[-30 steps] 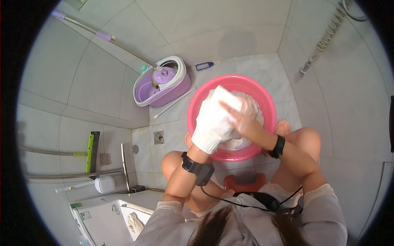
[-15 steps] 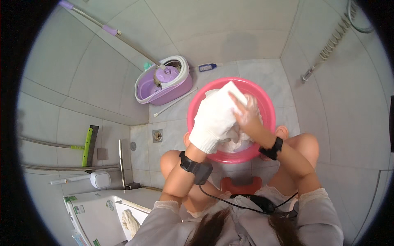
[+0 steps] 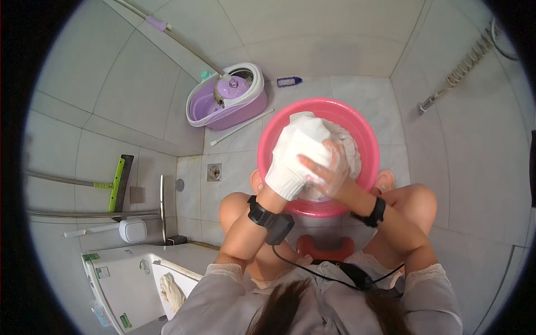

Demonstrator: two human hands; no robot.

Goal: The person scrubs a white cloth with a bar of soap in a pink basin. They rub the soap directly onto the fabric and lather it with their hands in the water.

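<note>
My left hand is covered by a white knitted piece of clothing (image 3: 301, 142), whose ribbed edge circles my wrist. The fingers of that hand are hidden, so their pose cannot be told. Against the right side of the fabric lies my right hand (image 3: 330, 170), wet with suds, its fingers stretched out and apart. Both hands are over a pink basin (image 3: 364, 131). More white cloth (image 3: 350, 146) sits in the basin, partly behind the hands.
A purple mop bucket (image 3: 237, 114) with a mop stands at the far left, beside a white rod (image 3: 243, 127). Near the wall lies a blue scrub brush (image 3: 288, 81). An orange stool (image 3: 325, 248) is between my legs. A floor drain (image 3: 214, 172) is left of the basin.
The white piece of clothing on my left hand has tipped lower over the basin. My right hand has slid down along it, from its upper end toward the cuff.
</note>
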